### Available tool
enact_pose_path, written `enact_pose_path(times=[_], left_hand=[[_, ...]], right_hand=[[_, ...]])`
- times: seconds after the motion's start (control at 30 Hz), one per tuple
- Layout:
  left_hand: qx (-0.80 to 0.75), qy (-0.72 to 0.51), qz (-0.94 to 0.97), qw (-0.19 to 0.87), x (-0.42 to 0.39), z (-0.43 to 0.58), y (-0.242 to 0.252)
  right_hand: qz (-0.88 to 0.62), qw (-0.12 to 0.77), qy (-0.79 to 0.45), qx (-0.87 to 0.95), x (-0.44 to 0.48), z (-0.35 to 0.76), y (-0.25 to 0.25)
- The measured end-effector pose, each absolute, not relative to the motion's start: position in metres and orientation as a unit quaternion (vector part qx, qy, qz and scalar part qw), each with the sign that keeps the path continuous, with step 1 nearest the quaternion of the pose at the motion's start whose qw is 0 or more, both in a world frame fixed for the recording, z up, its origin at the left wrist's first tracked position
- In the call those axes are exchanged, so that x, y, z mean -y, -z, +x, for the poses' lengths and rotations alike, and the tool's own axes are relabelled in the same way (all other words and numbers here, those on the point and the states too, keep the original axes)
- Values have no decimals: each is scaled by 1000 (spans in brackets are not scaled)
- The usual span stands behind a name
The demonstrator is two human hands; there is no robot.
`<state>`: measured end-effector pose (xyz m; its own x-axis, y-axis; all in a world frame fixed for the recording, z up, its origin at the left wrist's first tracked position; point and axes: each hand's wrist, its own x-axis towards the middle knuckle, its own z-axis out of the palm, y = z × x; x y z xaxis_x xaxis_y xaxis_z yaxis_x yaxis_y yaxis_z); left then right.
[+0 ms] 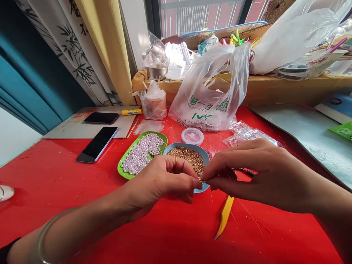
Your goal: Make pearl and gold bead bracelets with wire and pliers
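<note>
My left hand (167,179) and my right hand (255,174) meet at the fingertips over the near edge of a blue dish (205,154). Each pinches with thumb and forefinger. What they hold is tiny, perhaps gold-coloured, and too small to make out. Small gold-coloured beads (189,156) fill the dish, partly hidden by my left hand. To its left, a green tray (120,170) carries pearly, pale pink beads (140,154). Yellow tweezers (224,218) lie below my right hand, with thin threads (255,222) beside them.
Two phones (97,145) (101,117) and a yellow tube (132,112) lie at the left. Behind the dishes are a round clear lid (192,136), a wrapped tub (155,101) and a plastic bag (206,99). A grey board (297,128) covers the right side of the red table (165,234).
</note>
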<state>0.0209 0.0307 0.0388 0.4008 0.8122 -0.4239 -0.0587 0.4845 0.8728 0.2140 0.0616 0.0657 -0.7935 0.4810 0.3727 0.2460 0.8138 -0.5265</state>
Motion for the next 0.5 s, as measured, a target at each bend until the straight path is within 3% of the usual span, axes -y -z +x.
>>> enact_pose_path(times=[0.23, 0.5], left_hand=[[-465, -313, 421, 713, -29, 22, -43], [-494, -342, 446, 663, -26, 24, -43]], right_hand=[[-209, 233, -316, 896, -68, 213, -60], [-248, 240, -328, 879, -65, 208, -58]])
